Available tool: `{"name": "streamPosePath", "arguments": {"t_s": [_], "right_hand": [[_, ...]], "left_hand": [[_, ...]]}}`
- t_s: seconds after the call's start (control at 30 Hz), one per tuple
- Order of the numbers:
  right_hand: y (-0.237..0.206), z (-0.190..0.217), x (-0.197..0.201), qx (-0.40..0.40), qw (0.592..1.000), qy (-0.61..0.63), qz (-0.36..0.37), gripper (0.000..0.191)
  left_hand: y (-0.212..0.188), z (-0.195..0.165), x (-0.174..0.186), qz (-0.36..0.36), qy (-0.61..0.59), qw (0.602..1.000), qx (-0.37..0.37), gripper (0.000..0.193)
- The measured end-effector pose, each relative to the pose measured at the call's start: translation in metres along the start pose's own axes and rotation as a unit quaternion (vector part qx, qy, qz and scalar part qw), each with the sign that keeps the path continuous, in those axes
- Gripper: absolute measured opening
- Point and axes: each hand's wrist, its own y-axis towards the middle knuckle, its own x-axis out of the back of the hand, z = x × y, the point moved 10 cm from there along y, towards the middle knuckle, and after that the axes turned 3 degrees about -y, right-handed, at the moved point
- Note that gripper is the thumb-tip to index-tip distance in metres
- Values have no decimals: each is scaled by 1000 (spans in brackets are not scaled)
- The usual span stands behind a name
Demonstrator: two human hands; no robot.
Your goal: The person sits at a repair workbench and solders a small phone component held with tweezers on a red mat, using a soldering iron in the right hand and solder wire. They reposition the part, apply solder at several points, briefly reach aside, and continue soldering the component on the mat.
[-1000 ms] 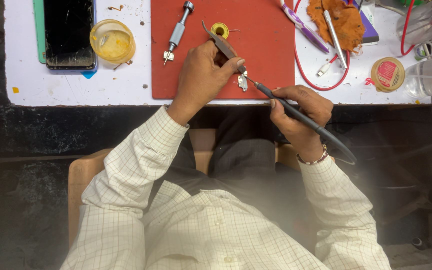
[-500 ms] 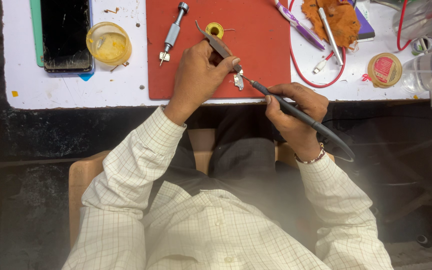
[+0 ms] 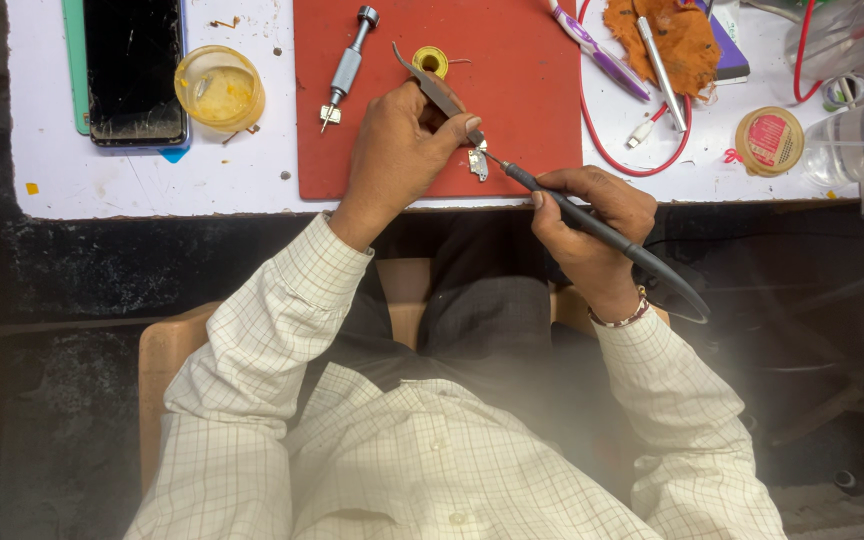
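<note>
Left hand pinches tweezers to steady the small metal part at the red mat's near edge; right hand grips the soldering iron pen-style, tip on it.

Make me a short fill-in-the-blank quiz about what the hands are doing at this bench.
1. The left hand grips metal ____.
2. The right hand holds a dark soldering iron like a ____.
3. The small metal part is held over the ____ mat.
4. The phone lies face ____.

Missing words: tweezers; pen; red; up
</note>
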Motion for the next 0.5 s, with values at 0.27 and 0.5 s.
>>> {"name": "streamPosePath", "arguments": {"t_s": [0.27,0.5], "right_hand": [[0,0,0,5,1000,2,-3,11],[0,-4,0,-10,1000,2,-3,11]], "left_hand": [[1,1,0,-5,28,1000,0,16],[1,2,-1,-5,38,999,-5,16]]}}
